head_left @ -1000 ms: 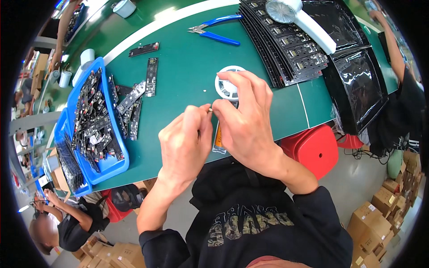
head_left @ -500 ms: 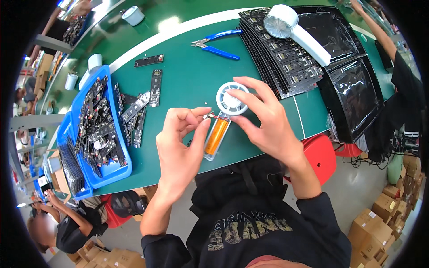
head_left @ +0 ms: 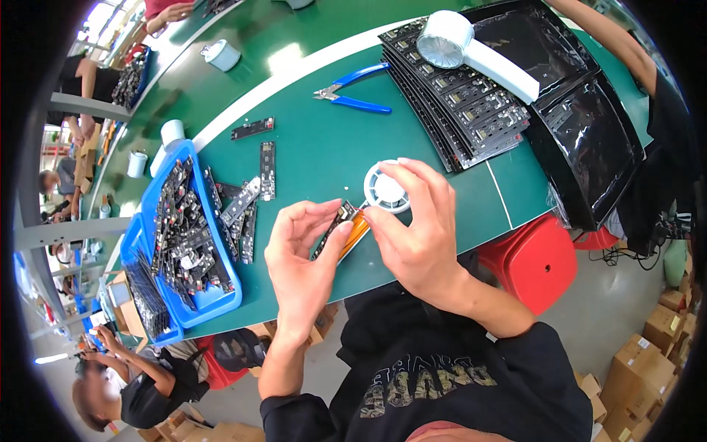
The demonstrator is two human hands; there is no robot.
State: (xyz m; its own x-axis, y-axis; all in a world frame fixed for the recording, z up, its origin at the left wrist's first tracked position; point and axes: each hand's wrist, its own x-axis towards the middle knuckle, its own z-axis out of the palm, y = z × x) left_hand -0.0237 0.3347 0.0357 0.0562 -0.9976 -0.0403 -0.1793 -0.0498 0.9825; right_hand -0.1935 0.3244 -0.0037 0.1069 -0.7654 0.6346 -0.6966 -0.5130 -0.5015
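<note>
A small handheld fan stands out in front of me, with a white round slatted head (head_left: 387,189) and a narrow handle holding an orange battery cell (head_left: 356,236). My right hand (head_left: 423,236) is closed on the fan, fingers over the head's right side and thumb near its neck. Between the thumb and fingers of my left hand (head_left: 300,254) is a narrow black circuit board (head_left: 336,225), tilted beside the battery. The wires at the neck are mostly hidden by my fingers.
Left of my hands, a blue bin (head_left: 234,295) holds many circuit boards, with loose boards (head_left: 267,171) beside it. Blue-handled cutters (head_left: 353,88) lie farther back. At right are stacked board panels (head_left: 471,103), a white fan (head_left: 501,68) on top, and a black tray (head_left: 589,147).
The circuit board now shows between my left fingers, against the handle, where a wire end was pinched. My right thumb has shifted toward the neck. The whole view has shifted slightly.
</note>
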